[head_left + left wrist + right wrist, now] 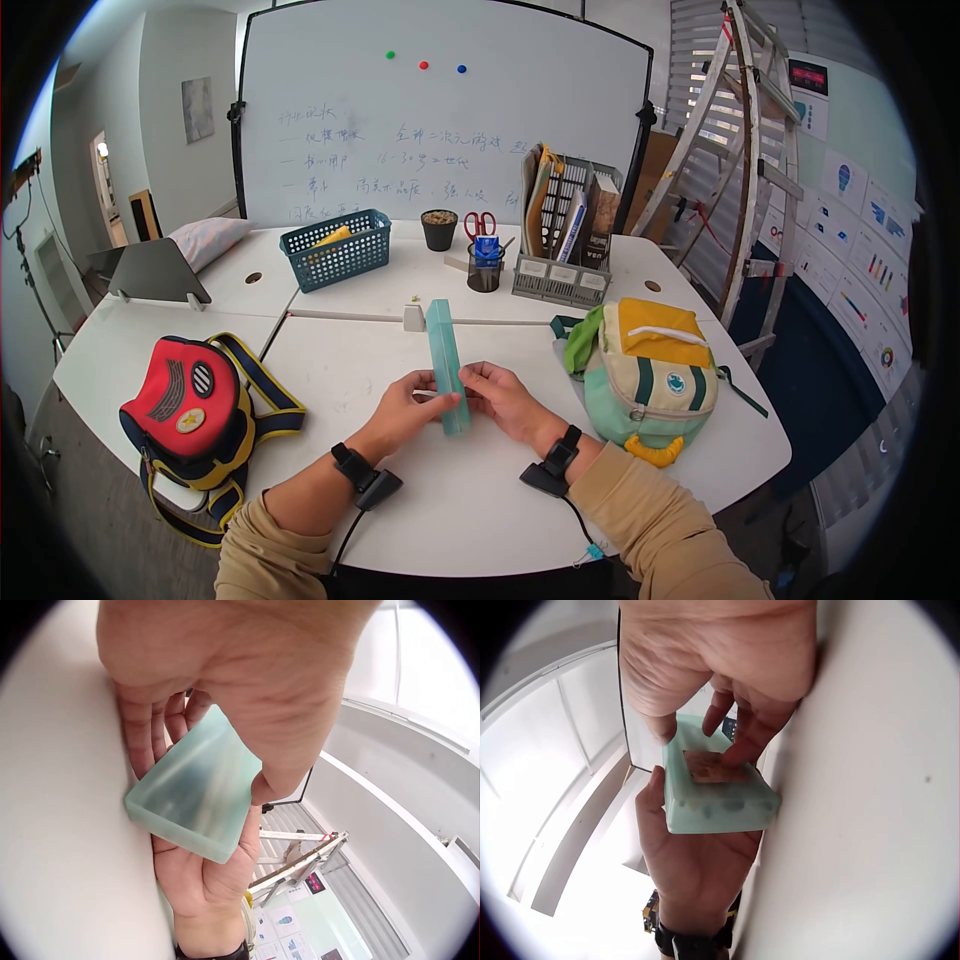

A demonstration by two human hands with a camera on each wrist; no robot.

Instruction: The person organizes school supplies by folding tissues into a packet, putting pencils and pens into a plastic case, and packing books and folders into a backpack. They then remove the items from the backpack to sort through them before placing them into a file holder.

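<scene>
A long, translucent teal pencil case [443,345] is held upright on its narrow edge over the middle of the table, one end toward the person. My left hand [405,410] grips its left side near the close end, thumb on one face and fingers around the other. From the right, my right hand [508,402] holds the same case between thumb and fingers. In the left wrist view the smooth end of the case [191,787] faces the camera. Dark shapes and a brownish patch show through the case [720,814] in the right wrist view.
A red and black backpack [185,400] lies at left, a cream and green backpack [655,385] at right. Behind stand a teal basket [335,255], a plant pot [439,232], a pen holder with scissors [485,265] and a grey file rack [562,285]. A laptop [155,272] sits far left.
</scene>
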